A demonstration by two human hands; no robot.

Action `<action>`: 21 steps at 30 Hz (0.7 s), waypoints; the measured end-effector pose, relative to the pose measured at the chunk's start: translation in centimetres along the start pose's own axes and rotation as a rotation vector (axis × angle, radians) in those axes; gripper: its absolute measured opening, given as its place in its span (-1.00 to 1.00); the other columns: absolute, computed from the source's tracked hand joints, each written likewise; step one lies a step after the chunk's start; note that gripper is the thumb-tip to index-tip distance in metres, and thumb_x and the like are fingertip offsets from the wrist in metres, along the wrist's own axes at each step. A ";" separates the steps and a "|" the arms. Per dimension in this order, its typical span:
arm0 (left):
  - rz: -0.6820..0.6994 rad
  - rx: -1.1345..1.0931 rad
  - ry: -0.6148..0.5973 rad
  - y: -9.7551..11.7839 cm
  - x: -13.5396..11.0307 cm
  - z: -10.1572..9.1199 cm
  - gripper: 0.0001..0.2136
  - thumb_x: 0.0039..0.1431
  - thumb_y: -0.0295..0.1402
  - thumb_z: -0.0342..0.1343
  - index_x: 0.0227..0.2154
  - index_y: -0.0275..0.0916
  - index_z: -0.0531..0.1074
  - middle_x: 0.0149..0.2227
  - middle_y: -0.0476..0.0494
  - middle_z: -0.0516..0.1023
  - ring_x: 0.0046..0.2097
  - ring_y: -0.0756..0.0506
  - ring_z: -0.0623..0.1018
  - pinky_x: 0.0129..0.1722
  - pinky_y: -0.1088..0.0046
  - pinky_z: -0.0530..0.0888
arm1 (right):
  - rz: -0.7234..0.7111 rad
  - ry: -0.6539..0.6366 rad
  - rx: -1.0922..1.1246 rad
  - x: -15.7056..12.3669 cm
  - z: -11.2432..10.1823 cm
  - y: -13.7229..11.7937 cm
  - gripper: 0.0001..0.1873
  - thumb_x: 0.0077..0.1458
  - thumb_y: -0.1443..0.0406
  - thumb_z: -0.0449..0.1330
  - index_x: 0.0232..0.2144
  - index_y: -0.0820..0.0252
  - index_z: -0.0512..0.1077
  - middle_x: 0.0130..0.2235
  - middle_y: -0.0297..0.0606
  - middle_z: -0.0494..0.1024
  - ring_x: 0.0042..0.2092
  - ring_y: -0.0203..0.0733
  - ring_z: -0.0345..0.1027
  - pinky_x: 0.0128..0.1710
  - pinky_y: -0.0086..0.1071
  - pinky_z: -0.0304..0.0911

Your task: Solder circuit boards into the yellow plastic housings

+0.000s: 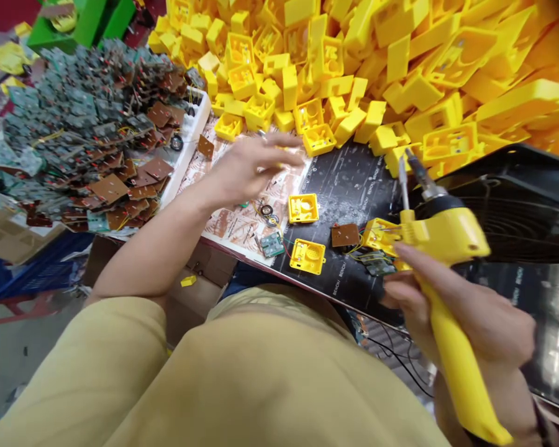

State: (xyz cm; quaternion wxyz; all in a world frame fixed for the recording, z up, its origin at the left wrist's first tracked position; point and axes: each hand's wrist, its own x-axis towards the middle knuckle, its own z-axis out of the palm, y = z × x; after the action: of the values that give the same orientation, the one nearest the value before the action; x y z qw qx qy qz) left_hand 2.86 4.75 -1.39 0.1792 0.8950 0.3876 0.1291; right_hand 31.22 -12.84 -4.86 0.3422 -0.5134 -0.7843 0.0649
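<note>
My right hand (pixel 475 310) is wrapped round the handle of a yellow soldering gun (pixel 447 233), its tip pointing up and away. Just left of it lie a yellow casing (pixel 381 234), partly hidden, a brown circuit board (pixel 345 235) and a green-grey board (pixel 377 263) with thin wires. My left hand (pixel 249 164), fingers stretched out and slightly blurred, hovers over the patterned sheet close to the yellow casings. Nothing shows in its grasp. Nearer me sit two open yellow casings, one empty-looking (pixel 302 208) and one (pixel 308 256) wired to a circuit board (pixel 272 244).
A large heap of yellow casings (pixel 400 59) fills the back. On the left, circuit boards (pixel 84 124) are piled up beside a white foam edge (pixel 190 139). A black fan-like housing (pixel 507 205) stands at right. Cables (pixel 400 357) hang below the table edge.
</note>
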 end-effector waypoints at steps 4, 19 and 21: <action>-0.103 0.097 0.105 -1.9 -4.1 -1.5 -0.65 0.19 -0.44 -0.05 -0.03 -0.13 0.53 0.02 -0.13 0.58 0.10 -0.20 0.52 0.17 0.10 0.40 | -0.088 -0.030 0.011 3.0 0.4 0.0 -0.75 0.24 0.36 0.21 -0.05 0.00 0.41 -0.31 -0.42 0.58 -0.38 -0.31 0.49 -0.36 -0.50 0.38; -0.110 -0.303 0.234 -2.2 -1.7 1.5 -0.80 0.20 -0.25 0.12 -0.31 -0.25 0.57 -0.28 -0.11 0.66 -0.21 -0.09 0.62 -0.13 0.35 0.53 | -0.232 -0.192 -0.072 9.9 7.0 1.8 -0.62 0.22 0.19 0.22 0.02 0.17 0.27 -0.20 -0.20 0.53 -0.25 -0.11 0.47 -0.20 -0.25 0.43; -0.012 -0.308 0.121 -1.0 -1.0 1.5 -0.84 0.18 -0.30 0.12 -0.33 -0.23 0.58 -0.30 -0.07 0.66 -0.22 -0.07 0.61 -0.13 0.37 0.51 | -0.222 -0.161 -0.075 8.8 6.5 1.5 -0.64 0.24 0.17 0.22 0.01 0.18 0.30 -0.18 -0.18 0.54 -0.19 -0.08 0.49 -0.10 -0.17 0.44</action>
State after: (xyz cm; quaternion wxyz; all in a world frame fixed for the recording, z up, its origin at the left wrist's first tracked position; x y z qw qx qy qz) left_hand 2.13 4.24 -3.28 0.2912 0.8453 0.3786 0.2396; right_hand 26.30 -3.06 -6.30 0.2640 -0.4291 -0.8630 0.0384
